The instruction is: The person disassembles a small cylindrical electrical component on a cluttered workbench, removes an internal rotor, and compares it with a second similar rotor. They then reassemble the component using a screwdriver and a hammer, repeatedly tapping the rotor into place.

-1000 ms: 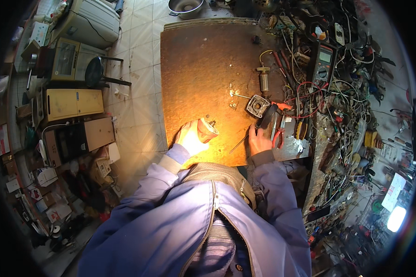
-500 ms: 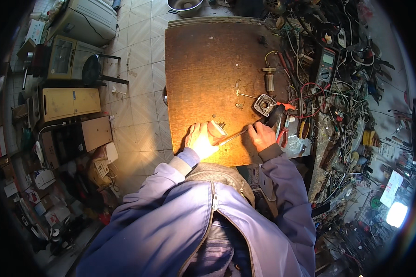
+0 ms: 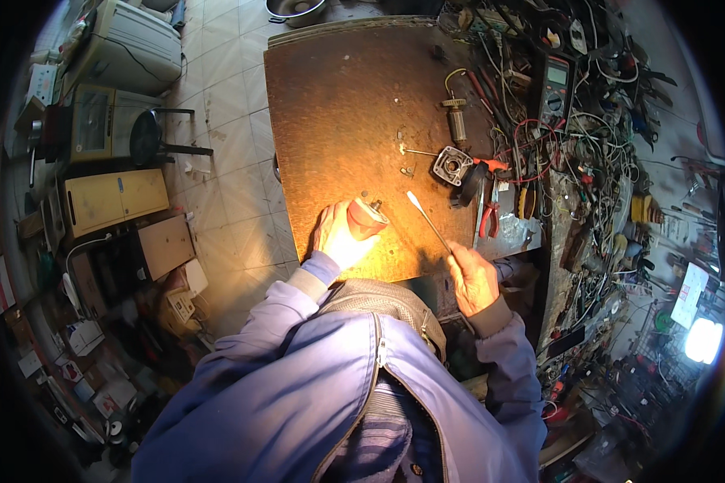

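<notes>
My left hand [image 3: 337, 235] is wrapped round a reddish, rounded power-tool housing [image 3: 364, 219] near the table's front edge. A small dark part stands out of the housing's far end. In my right hand [image 3: 474, 278], fingers closed, is a long thin screwdriver-like tool [image 3: 432, 224]. Its bright, pale end points up and left over the table, apart from the housing. Beyond it lie a grey metal gear case [image 3: 453, 166] with a rod-like part to its left, and a motor armature [image 3: 457, 122] with a yellow wire above it.
The worn brown wooden table [image 3: 338, 105] spreads out ahead. Red-handled pliers [image 3: 488, 219] lie at its right side. A multimeter [image 3: 554, 92] with red leads rests among heaped wires and tools further right. A black stool [image 3: 147, 137] stands on the tiled floor at left.
My right hand has moved right and toward me, drawing the thin tool away from the housing; its end now points up and left. My left hand has tilted the housing, showing more of its red side.
</notes>
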`<action>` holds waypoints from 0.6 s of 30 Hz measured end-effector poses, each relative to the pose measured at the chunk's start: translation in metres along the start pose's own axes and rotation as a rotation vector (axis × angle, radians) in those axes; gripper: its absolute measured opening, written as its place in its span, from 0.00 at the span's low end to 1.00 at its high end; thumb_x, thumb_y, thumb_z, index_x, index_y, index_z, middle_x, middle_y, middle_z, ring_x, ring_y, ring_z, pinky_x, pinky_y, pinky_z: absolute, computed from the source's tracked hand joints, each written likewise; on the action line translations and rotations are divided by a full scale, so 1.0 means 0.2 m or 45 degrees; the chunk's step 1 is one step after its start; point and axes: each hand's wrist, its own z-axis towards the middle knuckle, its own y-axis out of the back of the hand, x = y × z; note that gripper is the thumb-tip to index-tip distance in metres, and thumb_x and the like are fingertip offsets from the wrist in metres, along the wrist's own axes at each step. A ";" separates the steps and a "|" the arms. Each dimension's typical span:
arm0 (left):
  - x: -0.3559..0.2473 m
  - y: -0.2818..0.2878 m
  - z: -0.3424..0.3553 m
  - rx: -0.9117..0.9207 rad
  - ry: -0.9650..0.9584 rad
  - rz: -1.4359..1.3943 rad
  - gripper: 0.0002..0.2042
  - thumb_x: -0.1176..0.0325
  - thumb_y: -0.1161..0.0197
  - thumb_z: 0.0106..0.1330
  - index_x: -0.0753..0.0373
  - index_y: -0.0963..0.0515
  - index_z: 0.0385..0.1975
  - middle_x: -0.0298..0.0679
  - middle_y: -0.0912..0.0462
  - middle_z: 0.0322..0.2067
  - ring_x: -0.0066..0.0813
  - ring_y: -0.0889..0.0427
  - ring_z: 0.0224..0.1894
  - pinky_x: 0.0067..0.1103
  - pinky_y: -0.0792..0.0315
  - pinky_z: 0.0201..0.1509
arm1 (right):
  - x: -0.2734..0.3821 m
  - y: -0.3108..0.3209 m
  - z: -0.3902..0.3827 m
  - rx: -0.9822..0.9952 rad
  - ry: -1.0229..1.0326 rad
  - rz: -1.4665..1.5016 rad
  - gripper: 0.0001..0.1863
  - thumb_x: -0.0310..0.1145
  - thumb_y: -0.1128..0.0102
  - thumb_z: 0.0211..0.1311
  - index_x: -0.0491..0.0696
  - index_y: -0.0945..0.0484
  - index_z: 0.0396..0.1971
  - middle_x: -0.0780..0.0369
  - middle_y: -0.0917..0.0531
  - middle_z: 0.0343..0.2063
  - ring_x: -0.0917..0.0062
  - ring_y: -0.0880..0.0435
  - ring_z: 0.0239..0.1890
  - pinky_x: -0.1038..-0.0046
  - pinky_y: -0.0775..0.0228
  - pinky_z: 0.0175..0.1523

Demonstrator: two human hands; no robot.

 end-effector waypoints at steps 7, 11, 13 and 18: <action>0.06 -0.05 0.02 -0.005 0.001 -0.031 0.43 0.56 0.24 0.46 0.69 0.36 0.61 0.56 0.24 0.51 0.54 0.25 0.56 0.40 0.30 0.60 | 0.07 -0.04 -0.18 0.127 -0.085 0.327 0.18 0.24 0.41 0.62 0.40 0.24 0.53 0.47 0.19 0.33 0.52 0.18 0.36 0.63 0.26 0.41; 0.04 -0.05 0.03 0.015 0.051 0.042 0.44 0.55 0.24 0.46 0.69 0.38 0.62 0.57 0.25 0.51 0.54 0.26 0.56 0.40 0.31 0.61 | 0.09 -0.11 -0.19 0.129 -0.211 0.356 0.17 0.25 0.42 0.64 0.41 0.23 0.53 0.46 0.18 0.37 0.53 0.17 0.39 0.62 0.26 0.42; 0.02 -0.04 0.03 0.017 0.064 0.054 0.45 0.55 0.24 0.46 0.69 0.39 0.62 0.57 0.25 0.52 0.54 0.27 0.56 0.40 0.31 0.61 | 0.10 -0.14 -0.19 0.123 -0.178 0.439 0.16 0.26 0.43 0.64 0.40 0.23 0.52 0.46 0.18 0.37 0.52 0.17 0.40 0.62 0.26 0.43; 0.02 -0.04 0.03 0.046 0.069 0.030 0.44 0.56 0.24 0.45 0.69 0.38 0.62 0.57 0.25 0.51 0.53 0.27 0.56 0.39 0.32 0.61 | 0.09 -0.18 -0.19 0.122 -0.072 0.471 0.15 0.25 0.43 0.64 0.38 0.23 0.50 0.45 0.18 0.39 0.52 0.17 0.42 0.63 0.25 0.46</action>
